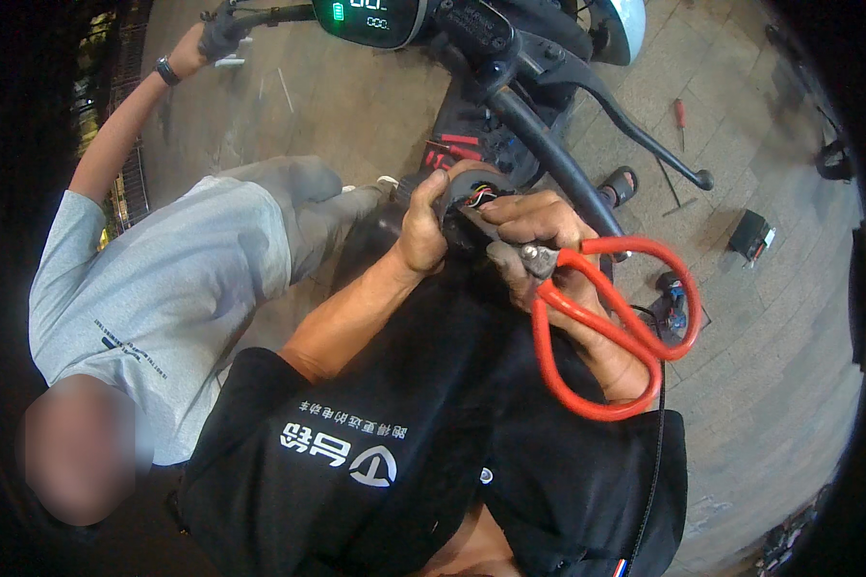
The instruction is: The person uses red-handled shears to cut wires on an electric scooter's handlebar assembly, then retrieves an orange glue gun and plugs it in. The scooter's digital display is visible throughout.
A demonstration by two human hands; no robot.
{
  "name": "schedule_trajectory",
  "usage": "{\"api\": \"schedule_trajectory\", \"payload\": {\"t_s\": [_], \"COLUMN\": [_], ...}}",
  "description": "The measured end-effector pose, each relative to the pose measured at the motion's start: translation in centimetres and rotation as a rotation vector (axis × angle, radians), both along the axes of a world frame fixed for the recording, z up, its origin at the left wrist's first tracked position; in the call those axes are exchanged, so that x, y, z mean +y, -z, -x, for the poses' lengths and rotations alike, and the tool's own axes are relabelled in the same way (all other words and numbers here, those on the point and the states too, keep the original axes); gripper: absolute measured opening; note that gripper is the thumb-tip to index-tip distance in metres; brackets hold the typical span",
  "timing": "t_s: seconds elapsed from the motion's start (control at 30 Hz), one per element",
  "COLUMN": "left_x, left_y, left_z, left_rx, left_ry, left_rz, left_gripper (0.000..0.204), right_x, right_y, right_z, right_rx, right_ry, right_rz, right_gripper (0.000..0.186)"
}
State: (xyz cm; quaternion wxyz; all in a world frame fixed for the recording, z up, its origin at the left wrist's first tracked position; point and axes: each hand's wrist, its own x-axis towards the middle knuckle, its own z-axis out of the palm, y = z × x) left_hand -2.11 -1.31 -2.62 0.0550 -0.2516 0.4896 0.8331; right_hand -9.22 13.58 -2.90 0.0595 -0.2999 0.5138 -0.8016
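Observation:
My left hand is closed, thumb up, around a dark rounded part in front of my chest; what that part is, I cannot make out. Thin coloured wires show between my two hands, by a dull grey curved edge. My right hand has its fingers bent toward these wires. In its palm lies a pair of scissors, gripped near the pivot. The red looped handles stick out to the right over my forearm, and the blades are mostly hidden by my fingers.
Above my hands stretches a scooter's handlebar with a lit display and a brake lever. At left, a person in a grey shirt has a gloved hand on the grip. A red-handled screwdriver and black box lie on the paving.

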Motion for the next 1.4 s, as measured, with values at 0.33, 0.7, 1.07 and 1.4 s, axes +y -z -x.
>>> {"api": "schedule_trajectory", "payload": {"t_s": [0.33, 0.7, 1.07, 1.4], "left_x": [0.2, 0.6, 0.9, 0.6], "left_y": [-0.2, -0.4, 0.3, 3.2], "left_z": [0.4, 0.0, -0.6, -2.9], "left_rx": [-0.07, -0.004, -0.013, 0.237], "left_ry": [-0.081, -0.033, -0.055, -0.045], "left_rz": [-0.066, -0.072, -0.071, -0.357], "left_gripper": [0.056, 0.057, 0.05, 0.053], "right_x": [-0.4, -0.3, 0.4, 0.5], "right_y": [0.0, -0.5, -0.5, 0.5], "right_z": [-0.2, -0.3, 0.1, -0.7], "right_rx": [0.159, 0.252, 0.203, 0.113], "right_ry": [0.096, 0.096, 0.071, 0.026], "right_rz": [-0.002, -0.104, -0.118, -0.141], "right_gripper": [0.027, 0.028, 0.025, 0.02]}}
